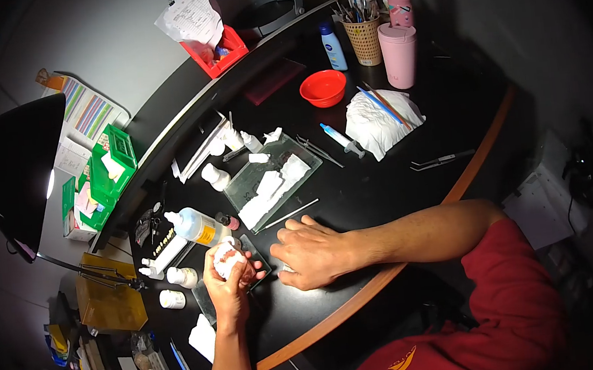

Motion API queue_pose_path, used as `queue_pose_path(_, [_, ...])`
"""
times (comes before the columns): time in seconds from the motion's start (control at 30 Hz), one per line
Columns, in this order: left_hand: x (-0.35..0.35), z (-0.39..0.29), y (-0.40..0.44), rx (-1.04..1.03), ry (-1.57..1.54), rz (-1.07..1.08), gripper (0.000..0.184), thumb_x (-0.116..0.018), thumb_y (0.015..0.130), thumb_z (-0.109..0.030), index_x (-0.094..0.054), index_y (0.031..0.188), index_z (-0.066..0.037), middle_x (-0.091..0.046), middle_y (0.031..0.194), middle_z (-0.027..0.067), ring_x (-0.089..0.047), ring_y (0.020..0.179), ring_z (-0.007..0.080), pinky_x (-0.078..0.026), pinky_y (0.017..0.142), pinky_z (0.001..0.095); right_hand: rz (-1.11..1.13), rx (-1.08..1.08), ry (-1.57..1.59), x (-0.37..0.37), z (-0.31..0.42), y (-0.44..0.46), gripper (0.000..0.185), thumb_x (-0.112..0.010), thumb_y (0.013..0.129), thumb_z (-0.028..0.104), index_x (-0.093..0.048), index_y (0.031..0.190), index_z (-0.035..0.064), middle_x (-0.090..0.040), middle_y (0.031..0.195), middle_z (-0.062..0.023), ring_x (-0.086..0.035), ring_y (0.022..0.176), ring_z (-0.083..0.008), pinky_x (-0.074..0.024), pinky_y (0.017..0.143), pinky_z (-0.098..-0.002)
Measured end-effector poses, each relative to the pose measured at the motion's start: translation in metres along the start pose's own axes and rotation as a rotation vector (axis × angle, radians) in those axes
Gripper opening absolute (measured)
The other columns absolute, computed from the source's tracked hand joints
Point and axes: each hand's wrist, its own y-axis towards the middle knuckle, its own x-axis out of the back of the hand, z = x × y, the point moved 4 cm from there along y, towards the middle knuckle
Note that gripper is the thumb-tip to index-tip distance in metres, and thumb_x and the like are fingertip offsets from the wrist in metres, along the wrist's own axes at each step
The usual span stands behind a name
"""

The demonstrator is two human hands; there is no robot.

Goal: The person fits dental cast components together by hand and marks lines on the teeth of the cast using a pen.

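Observation:
My left hand [227, 295] is closed around a small white and reddish-pink dental model [228, 260], raised over the near left part of the black desk. To its right, my right hand [317, 252] is curled, knuckles up, close to the desk top. A bit of something whitish shows under its fingers, too little to name. Beneath and beside my left hand lies a dark glass slab [251, 250]. A clear bottle with an orange label [199, 226] stands just beyond the dental model.
A glass plate with white tissue [276, 190] lies ahead, a thin white stick [292, 212] near it. Farther off are a syringe [341, 140], a crumpled white cloth [369, 124], a red bowl [324, 89], a pink tumbler [399, 54] and tweezers [444, 160]. Small white jars [172, 299] stand left.

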Motion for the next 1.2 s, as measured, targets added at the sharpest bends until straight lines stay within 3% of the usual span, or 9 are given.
queue_pose_path(0.23, [-0.005,0.000,-0.001,-0.088,0.011,0.017,0.033,-0.068,0.093,0.000,-0.051,0.121,-0.004,-0.067,0.095,0.0127,-0.071,0.073,0.0207,-0.065,0.062,0.0352,-0.470,0.148,0.168,0.047,-0.029,0.025,0.015,-0.068,0.085,0.015,-0.061,0.081,0.0026,-0.065,0.082,-0.0153,-0.064,0.082,-0.0345,-0.0504,0.075,-0.0446])
queue_pose_path(0.37, [-0.005,-0.004,-0.007,-0.169,0.133,0.025,0.031,-0.067,0.088,0.003,-0.058,0.117,-0.002,-0.067,0.086,0.0069,-0.067,0.063,0.0117,-0.056,0.050,0.0248,-0.720,0.113,0.203,0.123,-0.076,0.071,0.008,-0.067,0.087,0.004,-0.061,0.082,0.0016,-0.066,0.075,-0.0118,-0.066,0.067,-0.0202,-0.0510,0.062,-0.0354])
queue_pose_path(0.57, [-0.012,-0.009,-0.014,-0.254,0.252,0.070,0.030,-0.065,0.085,0.006,-0.058,0.114,0.000,-0.067,0.082,0.0072,-0.065,0.059,0.0094,-0.049,0.046,0.0213,-0.737,0.011,-0.285,0.236,-0.131,0.197,0.016,-0.067,0.087,0.005,-0.075,0.100,0.0010,-0.076,0.088,-0.0192,-0.075,0.077,-0.0267,-0.0581,0.074,-0.0367])
queue_pose_path(0.73, [-0.010,-0.015,-0.015,-0.298,0.303,0.073,0.030,-0.066,0.083,0.007,-0.062,0.112,0.002,-0.070,0.089,0.0082,-0.067,0.066,0.0104,-0.056,0.058,0.0245,-0.658,-0.160,-0.443,0.282,-0.173,0.275,0.011,-0.073,0.084,0.007,-0.079,0.093,0.0063,-0.077,0.094,-0.0151,-0.075,0.092,-0.0275,-0.0575,0.088,-0.0371])
queue_pose_path(0.9, [-0.010,-0.016,-0.017,-0.343,0.259,0.096,0.027,-0.066,0.084,0.006,-0.064,0.110,0.003,-0.071,0.090,0.0071,-0.067,0.071,0.0087,-0.055,0.062,0.0235,-0.388,-0.359,-0.500,0.279,-0.199,0.323,0.011,-0.069,0.081,0.009,-0.079,0.084,0.0055,-0.077,0.083,-0.0112,-0.075,0.078,-0.0268,-0.0593,0.078,-0.0371])
queue_pose_path(1.0, [-0.011,-0.023,-0.018,-0.365,0.284,0.083,0.026,-0.067,0.083,0.004,-0.064,0.109,0.002,-0.073,0.089,0.0072,-0.068,0.073,0.0085,-0.054,0.064,0.0237,-0.322,-0.505,-0.613,0.279,-0.217,0.343,0.025,-0.076,0.081,0.014,-0.076,0.096,-0.0052,-0.076,0.095,-0.0223,-0.075,0.099,-0.0324,-0.0601,0.087,-0.0414])
queue_pose_path(1.03, [-0.011,-0.024,-0.019,-0.356,0.297,0.080,0.027,-0.068,0.082,0.002,-0.065,0.108,0.001,-0.074,0.090,0.0091,-0.070,0.077,0.0121,-0.056,0.069,0.0263,-0.343,-0.507,-0.651,0.279,-0.227,0.350,0.013,-0.071,0.080,0.017,-0.080,0.083,0.0083,-0.076,0.077,-0.0116,-0.075,0.077,-0.0292,-0.0590,0.076,-0.0383])
queue_pose_path(1.13, [-0.010,-0.027,-0.020,-0.344,0.326,0.072,0.028,-0.071,0.080,-0.003,-0.065,0.107,0.000,-0.076,0.092,0.0131,-0.076,0.085,0.0204,-0.059,0.078,0.0318,-0.369,-0.476,-0.741,0.280,-0.235,0.357,0.021,-0.070,0.080,0.026,-0.080,0.084,0.0083,-0.076,0.081,-0.0137,-0.075,0.082,-0.0310,-0.0584,0.079,-0.0394])
queue_pose_path(1.2, [-0.009,-0.026,-0.018,-0.384,0.327,0.068,0.026,-0.069,0.081,-0.001,-0.065,0.107,0.000,-0.075,0.089,0.0104,-0.072,0.080,0.0138,-0.056,0.072,0.0280,-0.394,-0.482,-0.779,0.277,-0.238,0.362,0.020,-0.069,0.080,0.024,-0.080,0.084,0.0075,-0.077,0.086,-0.0154,-0.075,0.085,-0.0317,-0.0582,0.080,-0.0393])
